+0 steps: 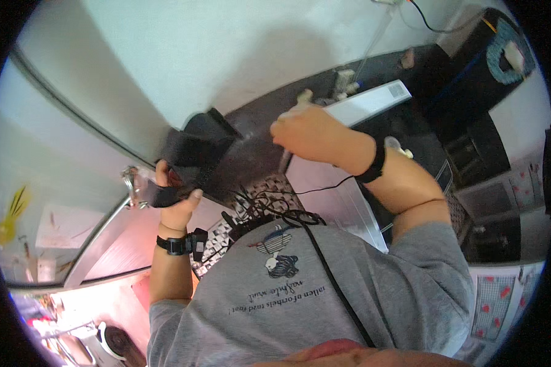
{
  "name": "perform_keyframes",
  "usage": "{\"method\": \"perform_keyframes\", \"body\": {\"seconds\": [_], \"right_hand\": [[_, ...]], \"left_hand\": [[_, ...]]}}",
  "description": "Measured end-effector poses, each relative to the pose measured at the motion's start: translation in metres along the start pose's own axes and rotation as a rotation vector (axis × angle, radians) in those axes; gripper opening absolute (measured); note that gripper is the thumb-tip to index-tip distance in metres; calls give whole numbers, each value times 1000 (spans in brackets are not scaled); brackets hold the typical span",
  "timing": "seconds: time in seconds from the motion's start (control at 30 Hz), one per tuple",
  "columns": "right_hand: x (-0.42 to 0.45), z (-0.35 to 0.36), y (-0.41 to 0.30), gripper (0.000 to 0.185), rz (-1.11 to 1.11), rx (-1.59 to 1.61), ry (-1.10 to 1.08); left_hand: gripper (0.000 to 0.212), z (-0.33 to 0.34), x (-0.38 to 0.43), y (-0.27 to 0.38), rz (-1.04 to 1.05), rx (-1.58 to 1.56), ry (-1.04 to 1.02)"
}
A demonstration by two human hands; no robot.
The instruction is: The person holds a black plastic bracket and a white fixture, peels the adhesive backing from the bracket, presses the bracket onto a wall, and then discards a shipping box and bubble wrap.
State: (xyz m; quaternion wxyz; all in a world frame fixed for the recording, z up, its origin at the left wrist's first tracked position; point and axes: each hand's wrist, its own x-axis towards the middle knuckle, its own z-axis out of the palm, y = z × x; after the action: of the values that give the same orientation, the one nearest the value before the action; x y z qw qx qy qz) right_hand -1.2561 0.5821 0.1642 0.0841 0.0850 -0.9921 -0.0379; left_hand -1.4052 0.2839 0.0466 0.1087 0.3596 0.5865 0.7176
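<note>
My left hand (177, 206) grips a dark, blurred object (190, 151) at the left, beside a metal door handle (131, 186). Its exact kind is unclear through the motion blur. A black strap watch or band (181, 244) circles that wrist. My right hand (312, 133) has its fingers curled over the near end of a white panel (367, 104) with a narrow top edge. The hand hides that end, so whether it grips the panel does not show. On the right wrist sits a black band (374, 160).
A dark ledge (294, 98) runs along the pale wall, with small white items (344, 80) on it. To the right stands a black cabinet (468, 69) bearing a teal ring-shaped thing (500, 59). Black cables (275, 206) hang before my shirt over a patterned floor (216, 238). A glazed door (73, 183) is at left.
</note>
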Motion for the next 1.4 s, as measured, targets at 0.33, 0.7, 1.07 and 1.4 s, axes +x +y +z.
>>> {"method": "perform_keyframes", "body": {"seconds": [0.33, 0.7, 1.07, 1.4], "right_hand": [[-14, 104, -101, 17, 5, 637, 32], [-137, 65, -3, 16, -275, 408, 88], [-308, 124, 168, 60, 1053, 186, -175], [-257, 95, 131, 49, 404, 2336, 420]], "left_hand": [[61, 123, 14, -9, -118, -123, -355], [34, 158, 7, -19, -525, -27, -119], [78, 204, -32, -2, -136, 525, -95], [81, 225, -103, 27, -153, 589, 7]]}}
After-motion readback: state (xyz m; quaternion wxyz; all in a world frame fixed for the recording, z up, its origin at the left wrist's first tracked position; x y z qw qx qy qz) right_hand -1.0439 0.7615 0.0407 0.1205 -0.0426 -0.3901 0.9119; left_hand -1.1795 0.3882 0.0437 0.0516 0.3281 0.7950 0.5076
